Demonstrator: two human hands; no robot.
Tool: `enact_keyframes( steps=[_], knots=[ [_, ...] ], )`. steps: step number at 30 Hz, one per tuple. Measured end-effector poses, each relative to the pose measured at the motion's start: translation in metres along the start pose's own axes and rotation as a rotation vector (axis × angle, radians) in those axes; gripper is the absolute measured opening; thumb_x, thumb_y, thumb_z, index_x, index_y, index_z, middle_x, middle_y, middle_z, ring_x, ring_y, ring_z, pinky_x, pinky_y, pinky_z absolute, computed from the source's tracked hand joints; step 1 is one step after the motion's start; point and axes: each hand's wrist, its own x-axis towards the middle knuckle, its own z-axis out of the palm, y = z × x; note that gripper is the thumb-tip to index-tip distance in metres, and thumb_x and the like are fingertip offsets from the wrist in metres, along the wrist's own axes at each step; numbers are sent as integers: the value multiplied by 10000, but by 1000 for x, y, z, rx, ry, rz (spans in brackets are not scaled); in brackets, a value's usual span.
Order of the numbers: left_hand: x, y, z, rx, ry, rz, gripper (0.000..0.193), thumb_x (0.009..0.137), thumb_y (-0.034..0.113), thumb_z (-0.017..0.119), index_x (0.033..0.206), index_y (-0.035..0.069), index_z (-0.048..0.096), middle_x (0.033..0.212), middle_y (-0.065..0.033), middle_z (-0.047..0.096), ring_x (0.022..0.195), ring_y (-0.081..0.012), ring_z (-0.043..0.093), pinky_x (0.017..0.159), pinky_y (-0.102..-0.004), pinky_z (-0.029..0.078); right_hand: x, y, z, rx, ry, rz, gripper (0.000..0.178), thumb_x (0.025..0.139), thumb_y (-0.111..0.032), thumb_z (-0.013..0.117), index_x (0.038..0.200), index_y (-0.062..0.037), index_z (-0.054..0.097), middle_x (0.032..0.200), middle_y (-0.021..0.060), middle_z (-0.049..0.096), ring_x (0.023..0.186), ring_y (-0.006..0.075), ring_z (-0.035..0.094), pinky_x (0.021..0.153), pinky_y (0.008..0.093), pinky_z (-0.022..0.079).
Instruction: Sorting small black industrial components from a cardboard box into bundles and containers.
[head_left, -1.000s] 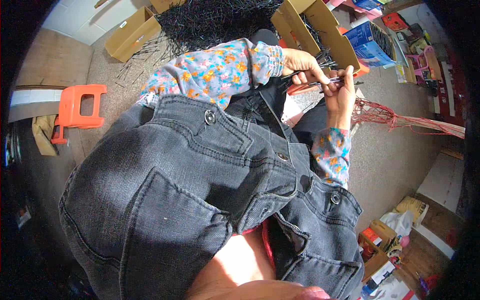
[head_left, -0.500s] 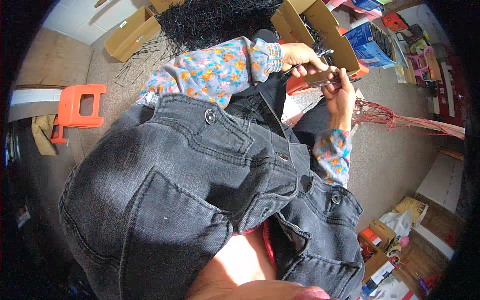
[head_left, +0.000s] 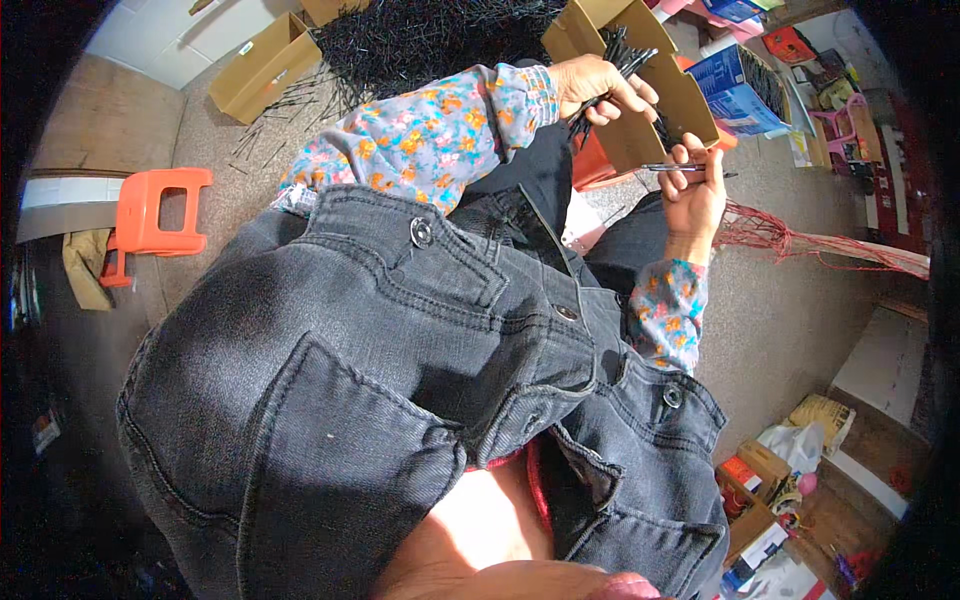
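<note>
My left hand [head_left: 590, 85] is closed around a bundle of thin black sticks [head_left: 632, 58], whose ends fan out past the fingers. A little lower and to the right, my right hand [head_left: 688, 205] pinches a slim dark, shiny stick [head_left: 662, 167] between thumb and fingers; whether it is one or a few I cannot tell. The two hands are apart. Just beyond them an open cardboard box [head_left: 692, 108] has more dark sticks inside. Something orange [head_left: 594, 168] shows beneath the box.
A large heap of black sticks [head_left: 440, 45] covers the floor ahead. To its left lies another cardboard box [head_left: 262, 75] near scattered sticks. An orange stool [head_left: 165, 215] is at the left. Red strings [head_left: 780, 235] hang at the right, and a blue box [head_left: 735, 85] stands beyond.
My hands have moved apart, the right one slightly rightward and the left one slightly up and left. The bundle in my left hand now shows more fully.
</note>
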Motion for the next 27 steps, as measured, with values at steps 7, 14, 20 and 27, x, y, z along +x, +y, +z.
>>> enact_keyframes(
  steps=[7,14,20,27],
  knots=[
    [-4,1,8,155,35,146,256,827,185,597,1015,12,566,892,-99,628,444,-35,426,343,-161,329,-1,-1,1,29,-20,-4,447,933,-388,347,1049,8,519,778,71,504,514,105,380,390,194,286],
    [4,-16,11,293,173,74,312,886,349,489,906,48,567,823,-98,636,616,-161,602,498,-270,515,-2,3,19,-221,80,-21,487,930,-437,332,1122,-20,494,788,40,545,452,67,360,354,173,235],
    [-2,-29,33,224,87,-76,260,876,323,506,829,67,499,706,-119,608,470,-159,558,385,-256,462,-1,14,32,-390,138,30,500,926,-462,328,1157,-46,483,732,22,542,431,41,319,348,179,200],
    [5,-32,22,116,-143,-176,200,845,265,585,840,69,547,541,13,463,396,-76,408,324,-206,341,0,14,32,-563,150,57,390,930,-382,386,1098,-43,479,631,-22,452,424,31,286,350,170,188]
  ],
)
